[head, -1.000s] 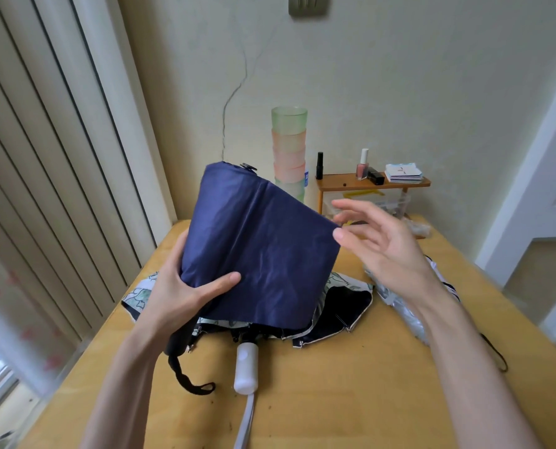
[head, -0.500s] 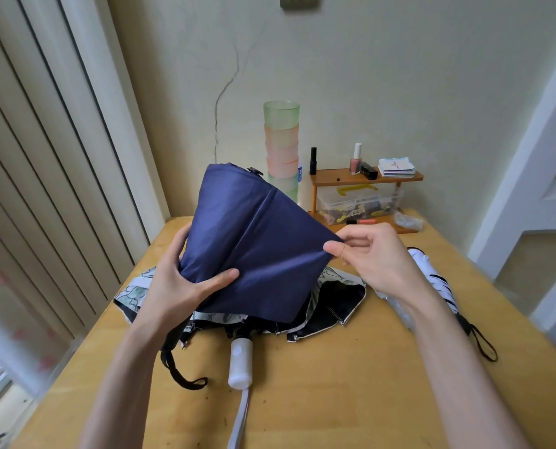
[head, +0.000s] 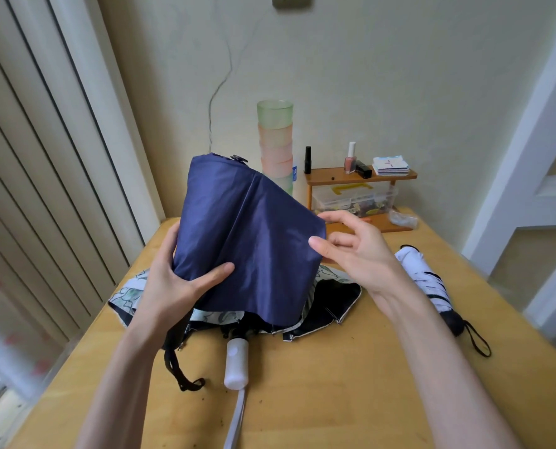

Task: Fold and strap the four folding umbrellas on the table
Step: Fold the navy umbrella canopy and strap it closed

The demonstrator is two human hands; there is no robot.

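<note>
Two-handed, we hold a navy umbrella (head: 254, 247) above the tabletop (head: 335, 390): our left hand (head: 169, 286) grips its lower left side, thumb across the cloth; our right hand (head: 357, 254) pinches its right edge. Beneath lies a floral umbrella (head: 127, 294), unfolded; a white umbrella (head: 422, 273) lies rolled at right.

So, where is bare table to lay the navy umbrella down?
Bare table shows along the near edge, right of the white handle, and at the near left, beside the black strap. The middle is crowded by the open floral umbrella; the rolled white umbrella and the wooden shelf fill the far right.
</note>
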